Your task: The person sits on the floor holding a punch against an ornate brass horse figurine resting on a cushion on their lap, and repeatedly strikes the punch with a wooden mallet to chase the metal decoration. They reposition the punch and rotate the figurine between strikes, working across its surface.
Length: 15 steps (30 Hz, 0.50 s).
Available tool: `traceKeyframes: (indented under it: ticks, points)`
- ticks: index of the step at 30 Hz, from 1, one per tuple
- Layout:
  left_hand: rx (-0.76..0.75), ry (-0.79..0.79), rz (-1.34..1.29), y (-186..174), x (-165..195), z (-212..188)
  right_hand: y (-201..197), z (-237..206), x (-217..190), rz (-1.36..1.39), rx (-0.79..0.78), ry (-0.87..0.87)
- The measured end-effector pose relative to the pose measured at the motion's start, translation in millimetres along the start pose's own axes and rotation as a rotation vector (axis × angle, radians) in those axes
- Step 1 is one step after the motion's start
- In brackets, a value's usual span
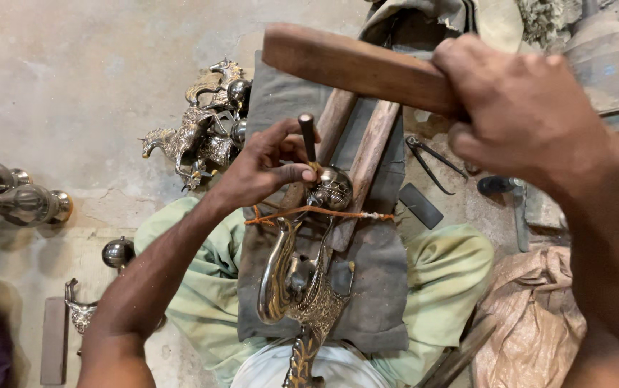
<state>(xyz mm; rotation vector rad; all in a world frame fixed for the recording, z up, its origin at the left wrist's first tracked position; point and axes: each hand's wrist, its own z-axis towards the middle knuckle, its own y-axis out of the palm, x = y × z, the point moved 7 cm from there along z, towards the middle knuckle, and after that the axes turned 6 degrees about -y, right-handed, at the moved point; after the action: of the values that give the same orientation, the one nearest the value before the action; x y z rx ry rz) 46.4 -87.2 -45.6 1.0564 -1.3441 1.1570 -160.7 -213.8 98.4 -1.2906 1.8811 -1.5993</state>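
My left hand [265, 165] pinches a short dark metal punch [308, 136] upright against the round ball [331, 188] of a brass horse-shaped figure [301, 287] lying on a grey cloth [381, 259] across my lap. My right hand [525, 115] is raised and grips a flat wooden block [352, 66] above the punch. The figure rests against two wooden sticks [367, 154] and is tied with an orange cord [324, 213].
Several more brass horse figures [198, 129] lie on the concrete floor at the upper left. Metal vases [15, 201] and a ball [117, 251] sit at the left. Pliers [432, 162], a flat dark piece [420, 205] and a brown sack [532, 316] are at the right.
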Motion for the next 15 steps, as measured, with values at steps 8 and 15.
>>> traceKeyframes:
  ticks: [8, 15]
  points:
    - [0.009, -0.028, -0.087, -1.4, -12.7, -3.5, -15.2, 6.7, -3.9, -0.086, 0.042, -0.023]
    - [0.089, -0.043, -0.199, -3.8, -24.3, -7.4, -32.5, 15.6, -15.1, -0.154, -0.025, -0.027]
